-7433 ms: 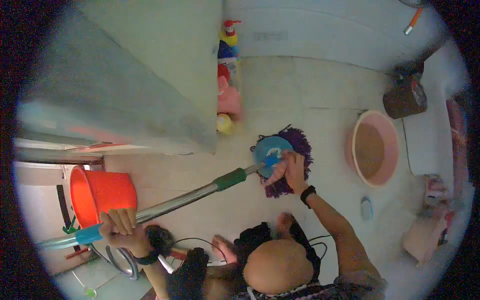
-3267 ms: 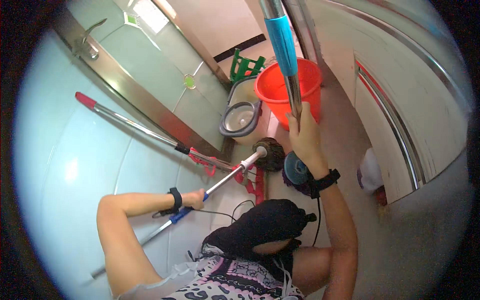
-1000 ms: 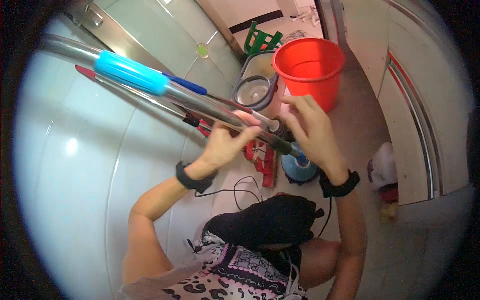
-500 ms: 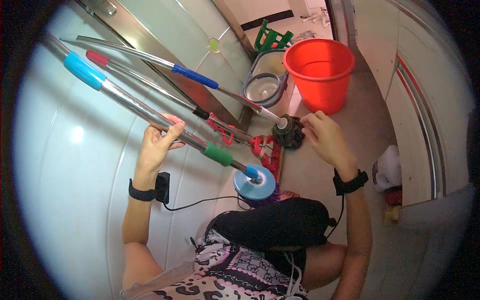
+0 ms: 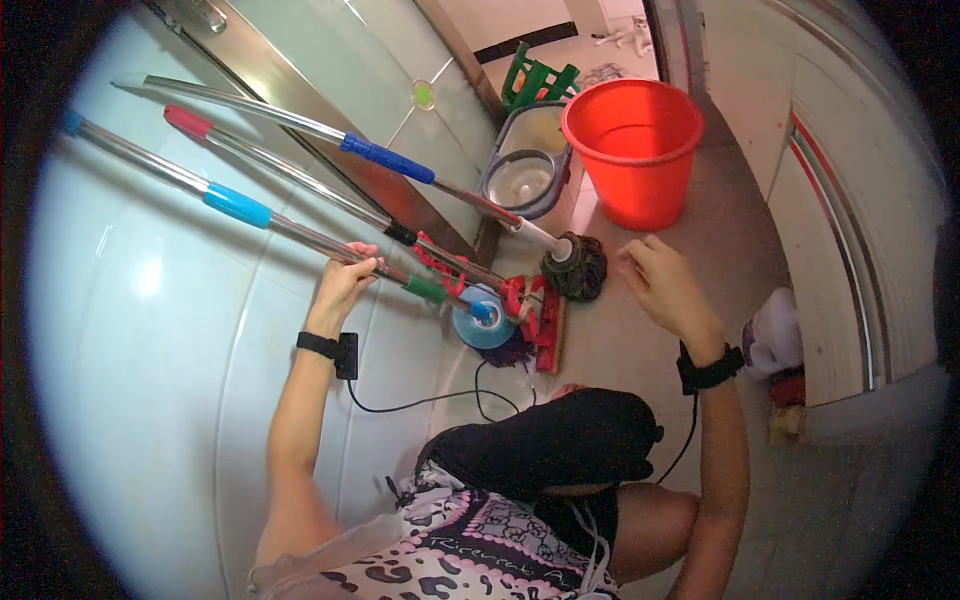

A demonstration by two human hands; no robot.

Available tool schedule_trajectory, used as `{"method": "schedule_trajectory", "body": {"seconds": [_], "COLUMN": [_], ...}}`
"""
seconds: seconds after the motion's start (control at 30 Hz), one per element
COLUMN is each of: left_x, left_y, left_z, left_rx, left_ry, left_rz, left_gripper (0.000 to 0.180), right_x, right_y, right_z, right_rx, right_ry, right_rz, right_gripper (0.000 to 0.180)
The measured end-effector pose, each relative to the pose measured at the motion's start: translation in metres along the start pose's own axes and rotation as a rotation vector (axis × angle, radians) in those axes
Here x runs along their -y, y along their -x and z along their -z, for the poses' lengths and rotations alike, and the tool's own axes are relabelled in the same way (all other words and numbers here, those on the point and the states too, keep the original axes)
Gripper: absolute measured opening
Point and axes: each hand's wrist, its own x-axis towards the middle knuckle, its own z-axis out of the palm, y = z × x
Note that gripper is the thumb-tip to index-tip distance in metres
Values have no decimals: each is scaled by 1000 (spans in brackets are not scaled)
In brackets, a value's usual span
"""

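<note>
My left hand is closed round the metal pole of a spin mop, which has light blue and green sleeves. Its blue disc and purple strands rest low, against the wall's foot. Beside it lean a red-gripped pole with a red squeeze mop head, and a blue-gripped mop with a dark string head. My right hand hovers just right of the dark mop head, apart from it, fingers curled in with nothing seen in them.
A red bucket stands ahead, beside a grey spin-mop bucket. Behind them are a green plastic stool and a cat. White tiled wall runs along the left; a pale cabinet and a white bottle stand right.
My left hand has moved forward and right with the spin mop, bringing its disc next to the red squeeze mop. My right hand has drawn slightly away from the dark mop head.
</note>
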Motion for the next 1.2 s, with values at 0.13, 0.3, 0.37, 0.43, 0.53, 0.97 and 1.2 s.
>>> {"method": "schedule_trajectory", "body": {"seconds": [0.13,0.3,0.37,0.43,0.53,0.97,1.2], "left_x": [41,38,30,27,37,62,34], "left_y": [-26,-32,-26,-27,-40,13,27], "left_z": [20,38,34,19,21,-22,-83], "left_rx": [-17,46,56,45,56,68,-75], "left_ry": [33,3,-25,-30,51,149,106], "left_rz": [65,154,153,179,189,568,303], "left_gripper": [18,18,19,19,27,53,73], "right_x": [2,-5,-5,-5,-7,-17,-30], "right_y": [0,4,6,6,8,11,18], "right_z": [-2,-7,-9,-8,-7,-4,-13], "right_rx": [44,54,48,66,96,258,186], "right_ry": [54,50,43,36,40,216,119], "right_rz": [-1,-28,-19,-31,-73,-156,-120], "right_gripper": [13,12,13,13,14,15,16]}}
